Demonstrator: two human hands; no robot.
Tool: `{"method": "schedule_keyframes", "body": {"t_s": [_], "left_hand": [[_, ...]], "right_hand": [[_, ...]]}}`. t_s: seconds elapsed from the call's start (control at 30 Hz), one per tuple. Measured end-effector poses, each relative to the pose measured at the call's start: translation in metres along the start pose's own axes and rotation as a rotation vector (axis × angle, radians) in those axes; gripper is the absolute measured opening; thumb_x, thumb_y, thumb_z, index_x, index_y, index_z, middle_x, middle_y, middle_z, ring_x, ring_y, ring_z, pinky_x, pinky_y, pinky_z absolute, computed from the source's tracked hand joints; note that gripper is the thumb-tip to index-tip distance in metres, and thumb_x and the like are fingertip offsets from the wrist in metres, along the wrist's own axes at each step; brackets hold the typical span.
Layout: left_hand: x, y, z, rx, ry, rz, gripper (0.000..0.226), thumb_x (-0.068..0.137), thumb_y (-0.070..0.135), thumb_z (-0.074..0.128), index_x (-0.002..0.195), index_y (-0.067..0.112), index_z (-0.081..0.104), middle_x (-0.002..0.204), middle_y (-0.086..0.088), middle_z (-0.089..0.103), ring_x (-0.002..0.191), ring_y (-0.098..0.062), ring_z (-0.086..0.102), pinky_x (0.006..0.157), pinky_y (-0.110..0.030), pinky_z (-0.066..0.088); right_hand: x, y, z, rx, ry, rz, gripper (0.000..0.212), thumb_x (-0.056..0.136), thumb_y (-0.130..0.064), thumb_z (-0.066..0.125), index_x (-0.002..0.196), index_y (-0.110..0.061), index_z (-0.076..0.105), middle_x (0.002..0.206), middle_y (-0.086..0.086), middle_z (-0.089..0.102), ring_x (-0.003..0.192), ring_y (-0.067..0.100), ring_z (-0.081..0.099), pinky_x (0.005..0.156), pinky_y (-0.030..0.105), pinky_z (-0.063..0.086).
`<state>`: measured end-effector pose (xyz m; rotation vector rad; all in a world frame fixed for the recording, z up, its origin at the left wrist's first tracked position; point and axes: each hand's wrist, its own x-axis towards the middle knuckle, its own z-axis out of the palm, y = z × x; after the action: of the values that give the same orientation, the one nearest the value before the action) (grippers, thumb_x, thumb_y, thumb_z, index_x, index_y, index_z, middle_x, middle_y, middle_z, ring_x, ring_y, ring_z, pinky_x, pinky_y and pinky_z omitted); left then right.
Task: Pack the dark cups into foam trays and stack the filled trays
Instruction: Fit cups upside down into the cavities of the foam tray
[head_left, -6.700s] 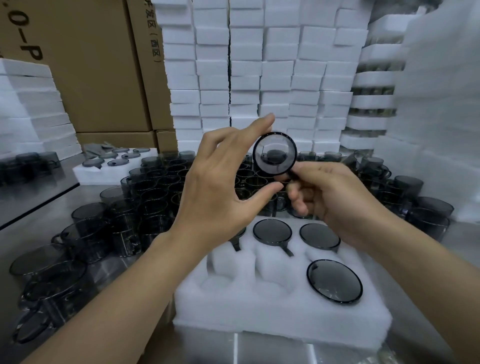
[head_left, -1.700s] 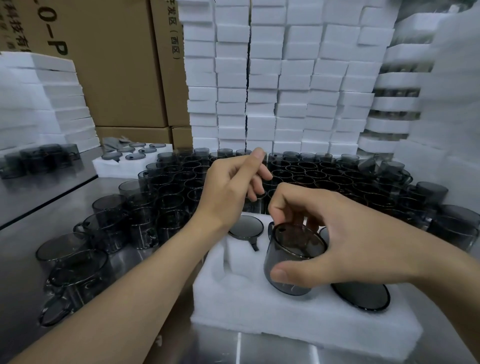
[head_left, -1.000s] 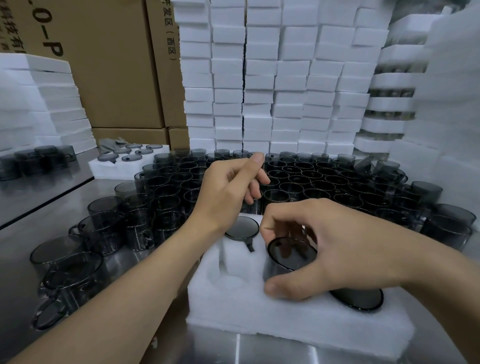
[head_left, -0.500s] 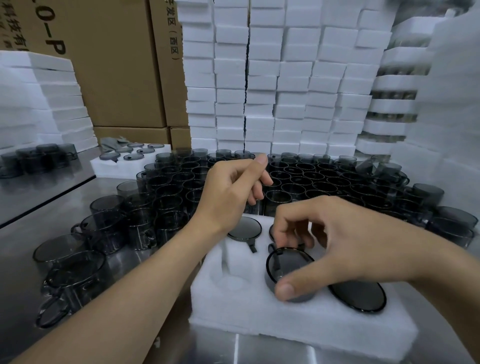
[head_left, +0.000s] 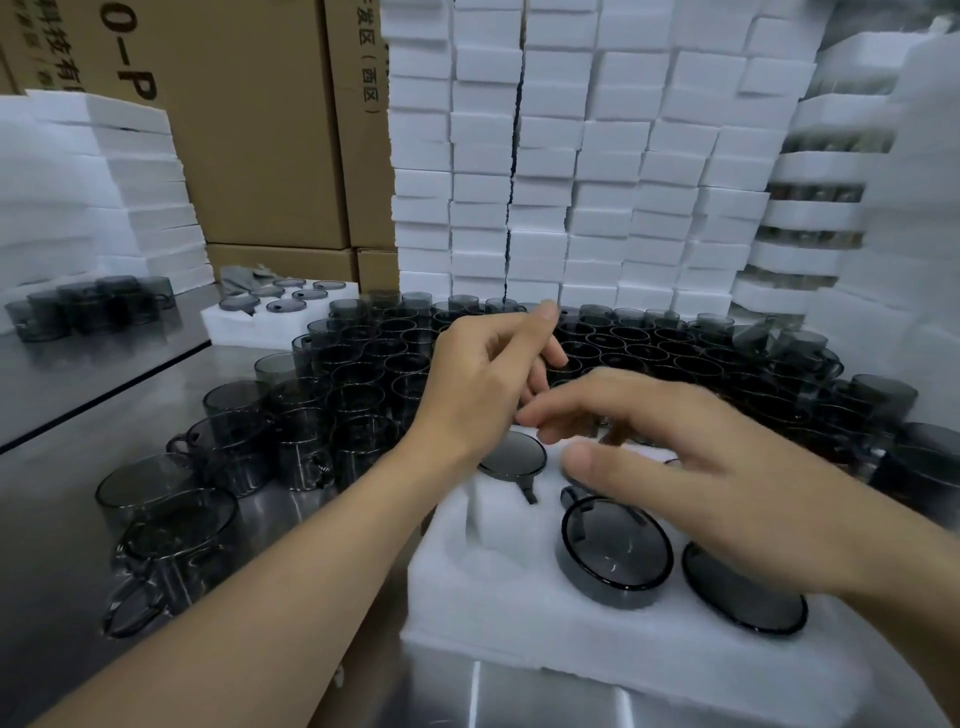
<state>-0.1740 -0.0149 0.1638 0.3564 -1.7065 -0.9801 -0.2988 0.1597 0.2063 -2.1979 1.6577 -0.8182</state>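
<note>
A white foam tray (head_left: 498, 618) lies in front of me on the steel table. A dark smoky cup (head_left: 613, 556) sits in its front middle slot, rim up. Another cup (head_left: 743, 597) fills the front right slot and a third (head_left: 511, 457) sits at the back left. My right hand (head_left: 691, 467) hovers just above the tray with fingers spread, holding nothing. My left hand (head_left: 488, 384) is raised over the loose dark cups (head_left: 363, 364) behind the tray, fingers loosely curled and empty.
Loose cups crowd the table behind and left of the tray (head_left: 218, 467). Stacks of white foam trays (head_left: 571, 156) form a wall at the back and right. Cardboard boxes (head_left: 249, 130) stand at the back left. A second filled foam tray (head_left: 275, 312) lies farther back.
My right hand set the cup into the front middle slot, let go of it and lifted away toward the back. My left hand stayed raised over the loose cups.
</note>
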Motion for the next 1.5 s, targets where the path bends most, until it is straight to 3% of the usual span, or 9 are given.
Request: {"method": "schedule_keyframes", "body": {"t_s": [0.13, 0.33, 0.47, 0.57, 0.63, 0.77, 1.0, 1.3, 1.5], "left_hand": [[0.003, -0.004, -0.001, 0.07, 0.153, -0.069, 0.058, 0.113, 0.044, 0.046, 0.075, 0.013, 0.077, 0.059, -0.002, 0.066, 0.057, -0.015, 0.061, 0.064, -0.03, 0.049], [0.003, -0.002, -0.001, 0.09, 0.228, -0.062, 0.06, 0.116, 0.041, 0.039, 0.077, 0.014, 0.076, 0.07, -0.01, 0.072, 0.066, -0.02, 0.066, 0.07, -0.039, 0.054], [0.004, -0.003, -0.001, 0.095, 0.235, -0.064, 0.061, 0.116, 0.041, 0.038, 0.077, 0.014, 0.076, 0.067, -0.007, 0.07, 0.065, -0.019, 0.065, 0.07, -0.037, 0.052], [0.004, -0.004, -0.001, 0.111, 0.21, -0.058, 0.059, 0.115, 0.04, 0.04, 0.075, 0.015, 0.076, 0.067, -0.008, 0.07, 0.066, -0.022, 0.065, 0.07, -0.041, 0.054], [0.004, -0.004, -0.002, 0.131, 0.199, -0.044, 0.057, 0.114, 0.04, 0.042, 0.075, 0.016, 0.076, 0.065, -0.005, 0.069, 0.065, -0.019, 0.065, 0.068, -0.037, 0.053], [0.006, -0.003, -0.01, 0.275, 0.054, -0.063, 0.041, 0.11, 0.041, 0.052, 0.08, 0.026, 0.077, 0.071, 0.004, 0.072, 0.071, -0.02, 0.068, 0.073, -0.039, 0.056], [0.007, -0.006, -0.031, 0.707, -0.306, -0.175, 0.007, 0.097, 0.036, 0.077, 0.102, 0.042, 0.078, 0.103, 0.025, 0.073, 0.102, 0.004, 0.065, 0.098, -0.04, 0.057], [0.001, -0.005, -0.036, 0.851, -0.227, -0.132, 0.01, 0.099, 0.033, 0.075, 0.095, 0.043, 0.075, 0.087, 0.021, 0.072, 0.086, 0.001, 0.066, 0.081, -0.041, 0.061], [-0.002, 0.007, -0.028, 0.987, -0.182, 0.037, 0.011, 0.101, 0.032, 0.068, 0.101, 0.042, 0.073, 0.081, 0.025, 0.066, 0.081, 0.004, 0.062, 0.064, -0.024, 0.049]], "right_hand": [[-0.005, -0.002, 0.037, -0.348, -0.291, 0.065, 0.095, 0.075, -0.106, 0.009, 0.156, -0.063, -0.014, 0.154, -0.055, -0.004, 0.142, -0.029, -0.009, 0.118, 0.018, 0.018], [-0.004, -0.005, 0.031, -0.327, -0.234, 0.05, 0.099, 0.073, -0.107, 0.008, 0.158, -0.061, -0.013, 0.15, -0.058, -0.021, 0.138, -0.029, -0.03, 0.119, 0.014, 0.01], [0.0, -0.003, 0.04, -0.368, -0.359, 0.059, 0.094, 0.077, -0.101, 0.002, 0.157, -0.059, -0.023, 0.153, -0.051, -0.032, 0.134, -0.025, -0.041, 0.118, 0.017, -0.018], [0.002, 0.001, 0.036, -0.275, -0.309, 0.02, 0.089, 0.08, -0.1, 0.006, 0.16, -0.062, -0.008, 0.154, -0.055, -0.021, 0.135, -0.03, -0.032, 0.116, 0.011, -0.013], [0.008, 0.004, 0.025, -0.111, -0.2, 0.004, 0.074, 0.088, -0.091, 0.02, 0.154, -0.06, 0.028, 0.151, -0.054, 0.02, 0.14, -0.034, -0.001, 0.112, -0.002, 0.0], [0.02, 0.047, -0.007, -0.141, 0.243, 0.114, 0.041, 0.105, -0.058, 0.046, 0.124, -0.034, 0.072, 0.121, -0.018, 0.066, 0.118, 0.0, 0.057, 0.102, 0.027, 0.046], [0.013, 0.121, -0.032, -0.323, 0.316, 0.418, 0.016, 0.099, -0.034, 0.074, 0.114, -0.03, 0.073, 0.104, -0.012, 0.064, 0.094, 0.01, 0.06, 0.078, 0.026, 0.042], [-0.006, 0.127, -0.067, -0.248, 0.164, 0.608, 0.05, 0.075, -0.069, 0.082, 0.067, -0.021, 0.069, 0.052, -0.008, 0.052, 0.05, 0.006, 0.047, 0.06, 0.028, 0.042], [-0.001, 0.111, -0.064, -0.32, 0.132, 0.606, 0.034, 0.085, -0.04, 0.081, 0.069, -0.012, 0.072, 0.057, 0.0, 0.062, 0.054, 0.01, 0.051, 0.06, 0.03, 0.049]]}}
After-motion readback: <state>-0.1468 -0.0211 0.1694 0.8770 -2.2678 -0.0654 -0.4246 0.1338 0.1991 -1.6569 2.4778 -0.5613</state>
